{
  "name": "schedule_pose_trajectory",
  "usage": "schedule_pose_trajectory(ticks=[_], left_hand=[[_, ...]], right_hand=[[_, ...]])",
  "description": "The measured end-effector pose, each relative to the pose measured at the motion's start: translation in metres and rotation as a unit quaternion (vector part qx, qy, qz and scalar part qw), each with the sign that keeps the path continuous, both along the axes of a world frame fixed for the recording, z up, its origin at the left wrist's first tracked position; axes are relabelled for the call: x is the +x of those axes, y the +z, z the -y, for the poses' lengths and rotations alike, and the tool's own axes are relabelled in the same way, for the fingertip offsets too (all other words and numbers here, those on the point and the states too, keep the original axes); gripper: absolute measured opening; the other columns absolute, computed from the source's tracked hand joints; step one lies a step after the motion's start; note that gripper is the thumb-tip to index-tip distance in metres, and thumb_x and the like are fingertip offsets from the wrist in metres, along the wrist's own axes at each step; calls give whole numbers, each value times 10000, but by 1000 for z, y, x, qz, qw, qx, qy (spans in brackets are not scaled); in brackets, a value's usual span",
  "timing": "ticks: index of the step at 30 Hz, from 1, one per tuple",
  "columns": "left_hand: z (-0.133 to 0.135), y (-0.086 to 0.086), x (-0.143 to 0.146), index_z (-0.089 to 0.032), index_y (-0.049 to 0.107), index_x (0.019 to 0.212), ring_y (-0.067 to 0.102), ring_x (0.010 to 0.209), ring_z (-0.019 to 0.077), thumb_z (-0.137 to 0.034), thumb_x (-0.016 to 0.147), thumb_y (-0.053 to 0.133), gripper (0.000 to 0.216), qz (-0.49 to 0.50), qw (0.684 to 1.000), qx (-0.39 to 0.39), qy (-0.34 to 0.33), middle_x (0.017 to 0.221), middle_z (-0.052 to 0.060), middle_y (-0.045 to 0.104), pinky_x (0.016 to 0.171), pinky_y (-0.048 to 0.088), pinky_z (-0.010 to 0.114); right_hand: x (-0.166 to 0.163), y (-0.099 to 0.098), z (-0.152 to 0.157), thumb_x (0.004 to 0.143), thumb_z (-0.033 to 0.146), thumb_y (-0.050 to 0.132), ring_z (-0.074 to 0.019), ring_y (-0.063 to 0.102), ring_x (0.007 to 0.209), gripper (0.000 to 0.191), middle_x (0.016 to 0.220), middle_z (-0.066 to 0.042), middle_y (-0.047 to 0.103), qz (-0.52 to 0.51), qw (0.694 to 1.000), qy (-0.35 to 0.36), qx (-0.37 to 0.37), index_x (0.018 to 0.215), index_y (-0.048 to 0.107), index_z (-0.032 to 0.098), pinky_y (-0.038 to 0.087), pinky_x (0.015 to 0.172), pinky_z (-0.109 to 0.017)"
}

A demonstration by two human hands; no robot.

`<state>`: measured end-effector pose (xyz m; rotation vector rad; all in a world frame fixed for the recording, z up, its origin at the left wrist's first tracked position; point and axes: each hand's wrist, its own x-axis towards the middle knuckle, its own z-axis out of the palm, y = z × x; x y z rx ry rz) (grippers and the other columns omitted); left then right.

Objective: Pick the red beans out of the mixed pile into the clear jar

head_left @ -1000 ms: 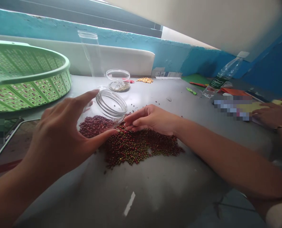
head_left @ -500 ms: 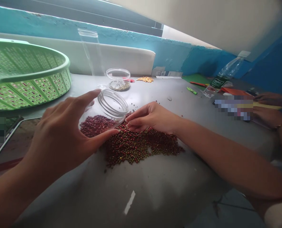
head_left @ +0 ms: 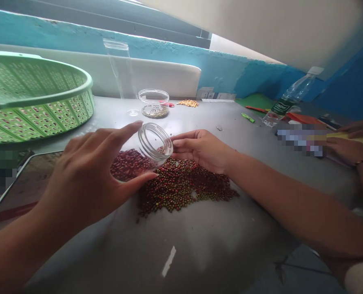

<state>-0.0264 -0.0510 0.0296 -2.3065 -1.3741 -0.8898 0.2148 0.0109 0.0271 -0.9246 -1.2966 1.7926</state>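
My left hand (head_left: 86, 171) is closed around a clear jar (head_left: 155, 141), thumb below and fingers above. The jar is tilted, its mouth facing right, and red beans (head_left: 129, 163) fill its lower part. At the jar's mouth is my right hand (head_left: 202, 151), with its fingers drawn together. The fingertips are partly hidden by the rim, so what they hold, if anything, does not show. Beneath both hands a heap of mixed red and green beans (head_left: 178, 188) is spread on the grey table (head_left: 218, 249).
A green plastic basket (head_left: 77, 108) stands at left, above a tablet-like device (head_left: 25, 183). Behind the heap are a tall clear jar (head_left: 120, 73), a low tub of small seeds (head_left: 154, 111) and yellow kernels (head_left: 188, 103). A bottle (head_left: 287, 104) and another person's hands (head_left: 346, 149) are at right.
My left hand has moved the jar slightly right and down. My right hand's fingertips have come up from the bean heap to the jar's mouth.
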Motion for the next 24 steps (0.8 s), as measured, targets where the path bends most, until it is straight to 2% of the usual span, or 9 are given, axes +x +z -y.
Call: schedule_pose_trajectory(ticks=[6, 13, 24], left_hand=[[0, 0, 1, -300, 405, 1429, 634, 1082, 318, -571, 765, 682, 769, 4, 1000, 0, 9, 1212, 82, 646, 1003, 464, 479], [0, 0, 0, -292, 400, 1434, 626, 1115, 322, -582, 757, 684, 790, 6, 1000, -1, 12, 1227, 85, 640, 1016, 453, 479], [-1, 0, -1, -296, 400, 1435, 638, 1069, 320, -574, 754, 694, 792, 0, 1000, 8, 3, 1192, 82, 654, 1010, 456, 489]], right_hand=[[0, 1, 1, 752, 107, 771, -142, 707, 941, 206, 1003, -70, 762, 9, 1000, 18, 8, 952, 771, 158, 534, 1006, -304], [2, 4, 5, 687, 190, 839, -161, 716, 817, 282, 907, -55, 776, 91, 993, -5, 76, 960, 774, 167, 598, 875, -335], [3, 5, 1, 693, 185, 848, -159, 732, 770, 244, 783, -32, 744, 36, 993, -71, 88, 907, 733, 157, 626, 808, -317]])
